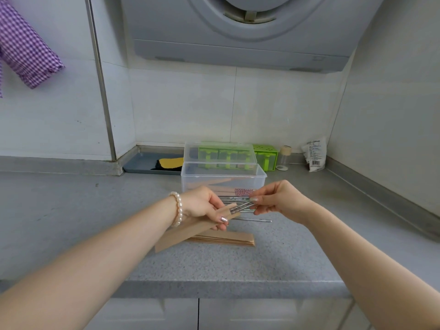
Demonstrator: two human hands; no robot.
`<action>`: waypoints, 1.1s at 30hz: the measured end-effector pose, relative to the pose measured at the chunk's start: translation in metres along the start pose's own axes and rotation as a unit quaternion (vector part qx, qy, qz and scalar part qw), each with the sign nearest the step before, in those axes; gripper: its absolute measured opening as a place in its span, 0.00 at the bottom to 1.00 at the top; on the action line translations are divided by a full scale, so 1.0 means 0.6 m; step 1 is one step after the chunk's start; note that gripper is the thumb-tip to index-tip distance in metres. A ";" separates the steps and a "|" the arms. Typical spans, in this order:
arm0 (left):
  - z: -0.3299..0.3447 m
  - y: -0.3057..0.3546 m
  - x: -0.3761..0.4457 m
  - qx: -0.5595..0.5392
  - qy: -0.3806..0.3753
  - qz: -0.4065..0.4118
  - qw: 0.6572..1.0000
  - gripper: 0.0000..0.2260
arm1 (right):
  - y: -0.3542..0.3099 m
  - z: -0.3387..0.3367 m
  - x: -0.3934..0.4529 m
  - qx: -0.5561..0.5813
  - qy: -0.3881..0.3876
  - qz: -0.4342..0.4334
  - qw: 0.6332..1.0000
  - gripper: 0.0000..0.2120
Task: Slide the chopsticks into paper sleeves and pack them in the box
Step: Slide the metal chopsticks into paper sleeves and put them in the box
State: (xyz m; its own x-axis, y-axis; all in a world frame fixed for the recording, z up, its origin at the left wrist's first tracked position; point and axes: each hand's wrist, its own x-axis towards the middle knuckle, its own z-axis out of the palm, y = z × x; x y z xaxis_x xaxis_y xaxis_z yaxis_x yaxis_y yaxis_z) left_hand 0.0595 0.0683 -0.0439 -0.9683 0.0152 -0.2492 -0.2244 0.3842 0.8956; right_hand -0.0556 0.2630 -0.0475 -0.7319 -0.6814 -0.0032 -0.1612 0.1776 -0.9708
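Note:
My left hand grips a brown paper sleeve that slants down to the left above the counter. My right hand pinches a pair of metal chopsticks whose tips sit in the sleeve's open end. A stack of flat brown sleeves lies on the counter under my hands. Loose metal chopsticks lie just behind the stack. A clear plastic box stands beyond them, with several sleeved chopsticks inside it. Its clear lid leans behind it.
A green seasoning container, a small jar and a white packet stand at the back right. A grey tray with a yellow and black cloth sits at the back left. A range hood hangs overhead. The counter's front edge is near me.

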 end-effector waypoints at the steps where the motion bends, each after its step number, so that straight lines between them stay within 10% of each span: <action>1: 0.001 0.004 0.004 0.000 0.001 -0.001 1.000 0.06 | 0.001 0.001 0.003 0.004 0.010 -0.001 1.000 0.03; 6: -0.029 0.029 0.014 0.219 0.122 0.030 0.968 0.17 | -0.003 -0.049 0.025 0.062 0.090 0.010 0.994 0.02; 12: -0.107 -0.009 0.027 0.158 0.294 0.027 0.942 0.27 | -0.001 -0.145 0.066 0.134 0.265 0.004 0.955 0.03; 19: -0.081 -0.053 0.062 0.189 0.185 0.023 0.964 0.07 | -0.004 -0.118 0.179 0.038 0.335 0.009 0.941 0.07; 27: -0.076 -0.079 0.104 0.219 0.135 0.014 0.966 0.07 | 0.015 -0.054 0.259 -0.152 0.284 0.068 0.944 0.10; 33: -0.073 -0.091 0.108 0.213 0.130 0.021 0.968 0.07 | 0.034 -0.022 0.252 -0.418 0.231 0.051 0.877 0.19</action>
State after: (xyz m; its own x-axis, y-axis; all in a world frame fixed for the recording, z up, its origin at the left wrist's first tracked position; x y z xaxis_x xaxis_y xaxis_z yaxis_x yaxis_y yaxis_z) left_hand 0.0042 0.0077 -0.0930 -0.9829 -0.1723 -0.0648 -0.1721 0.7356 0.6552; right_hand -0.1782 0.1729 -0.0646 -0.9298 -0.3060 0.2043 -0.3670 0.8110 -0.4557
